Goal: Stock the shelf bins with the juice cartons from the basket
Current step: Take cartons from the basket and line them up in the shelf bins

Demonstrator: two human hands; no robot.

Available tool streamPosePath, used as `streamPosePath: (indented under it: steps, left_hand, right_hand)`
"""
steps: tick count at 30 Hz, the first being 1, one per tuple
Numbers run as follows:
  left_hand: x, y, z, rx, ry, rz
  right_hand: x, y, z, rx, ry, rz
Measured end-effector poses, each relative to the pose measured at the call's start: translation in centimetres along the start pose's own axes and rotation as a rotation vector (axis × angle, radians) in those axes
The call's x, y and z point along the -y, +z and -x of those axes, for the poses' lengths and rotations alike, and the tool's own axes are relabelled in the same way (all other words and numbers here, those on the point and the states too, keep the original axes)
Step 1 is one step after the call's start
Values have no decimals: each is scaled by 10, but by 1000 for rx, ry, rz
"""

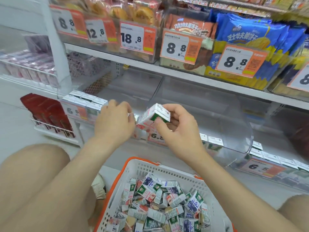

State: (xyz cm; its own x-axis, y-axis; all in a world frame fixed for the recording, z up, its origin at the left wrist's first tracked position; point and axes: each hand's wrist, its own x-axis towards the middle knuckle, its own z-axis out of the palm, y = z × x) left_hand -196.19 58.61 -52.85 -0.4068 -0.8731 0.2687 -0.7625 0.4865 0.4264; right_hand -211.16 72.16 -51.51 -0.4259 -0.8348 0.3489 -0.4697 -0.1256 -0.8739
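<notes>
My right hand (175, 129) is in the middle of the frame. Its fingers are curled around a small juice carton (156, 114), with my thumb on the near side. The carton is white with a green patch and some red fruit on it, and it is tilted. My left hand (113, 121) is just beside it, on the left. Its fingers are bent down and closed. I cannot tell if it is gripping something; a bit of another carton (139, 131) shows just under it, next to the one I hold.

Both hands are in front of a clear plastic bin (234, 124) on the lower shelf. The bin looks mostly bare inside. To the left of my left hand is a row of white carton tops (85, 98) packed close in another bin. More white carton tops (270, 158) sit at the lower right, under the clear bin. Orange and white price tags (260, 168) hang on the bin fronts.

At the bottom of the frame is the basket (167, 169). It is white with an orange rim. It is full of juice cartons (160, 205) lying all mixed up, some green, some blue, some with red fruit.

My bare knee (33, 181) is at the lower left of the frame.

At the top of the frame is a higher shelf. It has blue snack bags (247, 30) at the upper right and bread packs (127, 10) in the upper middle, with big price signs (179, 47) in front. Red boxes (45, 113) stand in a wire rack at the left.
</notes>
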Motion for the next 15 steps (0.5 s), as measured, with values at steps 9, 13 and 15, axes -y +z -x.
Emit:
streamPosePath:
  steps: [9, 13, 15]
  left_hand:
    - [65, 7, 6, 239, 12, -246]
    - [68, 14, 19, 235, 30, -214]
    - [70, 19, 23, 252, 45, -175]
  right_hand:
    - [-12, 114, -117, 93, -220, 536]
    - [-32, 149, -148, 245, -22, 615]
    - [-40, 157, -153, 348, 20, 590]
